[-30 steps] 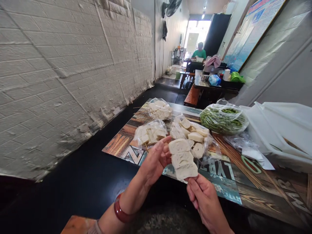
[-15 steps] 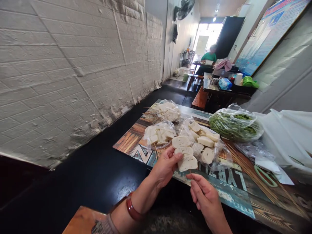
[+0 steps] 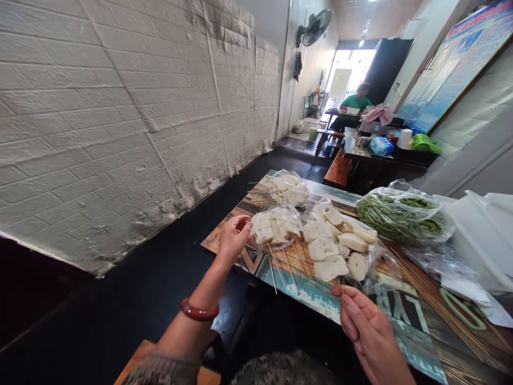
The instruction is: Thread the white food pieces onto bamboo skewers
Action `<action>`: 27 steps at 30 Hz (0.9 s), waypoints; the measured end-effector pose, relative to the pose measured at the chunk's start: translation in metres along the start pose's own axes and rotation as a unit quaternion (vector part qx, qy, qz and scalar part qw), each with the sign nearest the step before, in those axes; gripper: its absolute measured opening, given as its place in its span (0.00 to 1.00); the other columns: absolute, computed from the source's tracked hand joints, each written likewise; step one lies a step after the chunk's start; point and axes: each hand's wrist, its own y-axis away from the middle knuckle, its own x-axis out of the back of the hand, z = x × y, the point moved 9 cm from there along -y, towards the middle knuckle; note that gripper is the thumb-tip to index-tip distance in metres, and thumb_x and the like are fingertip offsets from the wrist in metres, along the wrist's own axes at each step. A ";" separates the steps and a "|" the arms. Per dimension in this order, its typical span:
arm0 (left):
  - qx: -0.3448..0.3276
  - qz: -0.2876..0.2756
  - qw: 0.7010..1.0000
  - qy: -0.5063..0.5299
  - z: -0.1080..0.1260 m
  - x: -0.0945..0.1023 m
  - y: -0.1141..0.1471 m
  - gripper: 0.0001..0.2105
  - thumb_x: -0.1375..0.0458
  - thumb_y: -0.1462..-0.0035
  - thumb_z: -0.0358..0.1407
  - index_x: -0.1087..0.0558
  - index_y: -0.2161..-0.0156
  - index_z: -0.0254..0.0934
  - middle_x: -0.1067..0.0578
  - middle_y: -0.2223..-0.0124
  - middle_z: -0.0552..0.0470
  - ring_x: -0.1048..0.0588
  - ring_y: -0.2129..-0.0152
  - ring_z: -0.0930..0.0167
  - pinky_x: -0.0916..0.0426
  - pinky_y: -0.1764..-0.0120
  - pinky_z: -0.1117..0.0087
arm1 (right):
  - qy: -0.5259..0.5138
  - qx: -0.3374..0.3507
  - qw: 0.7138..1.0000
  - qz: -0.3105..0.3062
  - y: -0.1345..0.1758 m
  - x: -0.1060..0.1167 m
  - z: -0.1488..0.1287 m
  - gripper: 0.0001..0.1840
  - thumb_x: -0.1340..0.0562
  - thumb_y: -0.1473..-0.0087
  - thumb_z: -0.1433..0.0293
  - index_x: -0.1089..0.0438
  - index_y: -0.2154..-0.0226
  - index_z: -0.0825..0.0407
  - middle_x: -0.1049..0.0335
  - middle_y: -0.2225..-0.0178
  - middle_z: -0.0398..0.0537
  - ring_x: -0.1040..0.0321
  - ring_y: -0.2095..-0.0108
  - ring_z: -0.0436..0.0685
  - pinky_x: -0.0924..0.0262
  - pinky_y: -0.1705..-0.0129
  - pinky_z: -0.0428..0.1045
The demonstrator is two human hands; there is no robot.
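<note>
Patterned table [image 3: 420,345] stood beside a brick-faced wall [image 3: 180,107]; above its near edge, three white slices [image 3: 326,259] sat on one stick [image 3: 336,283], its end pinched between the right hand's [image 3: 371,326] thumb and fingers. Left hand [image 3: 232,238], fingers loosely curled, was near the left corner beside a filled bag [image 3: 276,227]; any hold could not be told.

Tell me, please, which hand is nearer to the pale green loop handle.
Right: the right hand, holding skewered white slices, is apart from the pale green loop handle, to its left; the left hand is farther left, beside a bag of white pieces.
</note>
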 end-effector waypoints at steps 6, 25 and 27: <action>-0.093 -0.125 0.946 -0.283 0.011 -0.039 -0.039 0.15 0.40 0.46 0.42 0.26 0.56 0.34 0.25 0.58 0.44 0.27 0.59 0.62 0.35 0.55 0.65 | 0.013 -0.001 0.996 -0.084 -0.016 -0.047 -0.002 0.26 0.35 0.45 0.49 0.30 0.59 0.56 0.49 0.85 0.31 0.61 0.83 0.44 0.66 0.81 0.43; -0.087 -0.119 0.963 -0.226 -0.003 -0.028 -0.074 0.11 0.52 0.45 0.35 0.27 0.66 0.34 0.26 0.71 0.52 0.30 0.74 0.71 0.39 0.72 0.73 | 0.104 0.014 0.982 -0.156 -0.041 -0.087 -0.011 0.29 0.38 0.48 0.45 0.30 0.64 0.57 0.48 0.89 0.29 0.62 0.88 0.42 0.69 0.85 0.42; -0.083 -0.122 0.964 -0.223 -0.006 -0.034 -0.073 0.12 0.53 0.43 0.35 0.28 0.66 0.34 0.26 0.72 0.53 0.30 0.75 0.71 0.38 0.72 0.73 | 0.101 0.007 0.982 -0.158 -0.043 -0.088 -0.008 0.29 0.37 0.49 0.45 0.30 0.64 0.56 0.48 0.89 0.29 0.62 0.88 0.43 0.69 0.85 0.42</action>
